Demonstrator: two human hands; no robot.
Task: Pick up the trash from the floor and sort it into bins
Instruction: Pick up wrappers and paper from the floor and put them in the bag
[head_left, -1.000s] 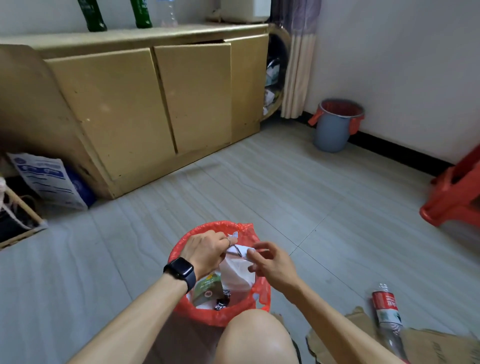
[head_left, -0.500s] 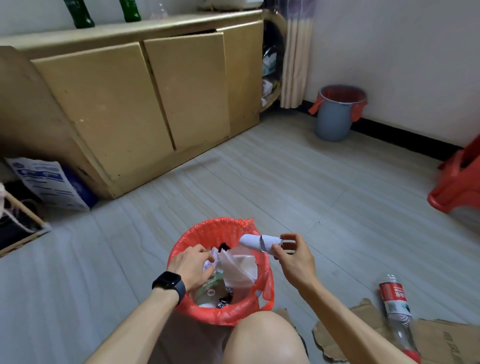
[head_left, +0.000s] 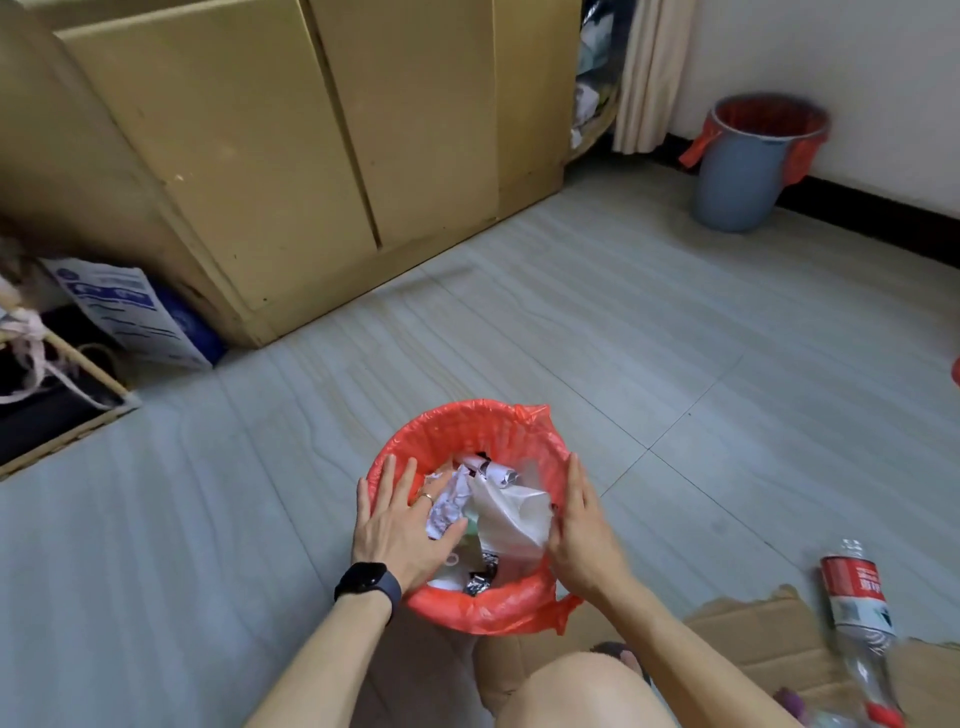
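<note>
- Head cam: our left hand (head_left: 400, 525) lies flat, grip apart, fingers spread over crumpled paper (head_left: 447, 506) in the red-lined bin (head_left: 462, 421).
- Right hand (head_left: 582, 525): grip apart too, fingers straight along bin's R rim, beside white bag (head_left: 511, 514).
- Bottle (head_left: 857, 603) lies at the cardboard (head_left: 748, 621) edge.

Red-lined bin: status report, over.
Left hand open, flat on crumpled white paper. Right hand open against rim of red-lined bin. Clear red-labelled plastic bottle lies outside, unsorted.

Left grip (head_left: 400, 530), right grip (head_left: 582, 525) over bin (head_left: 467, 418)
</note>
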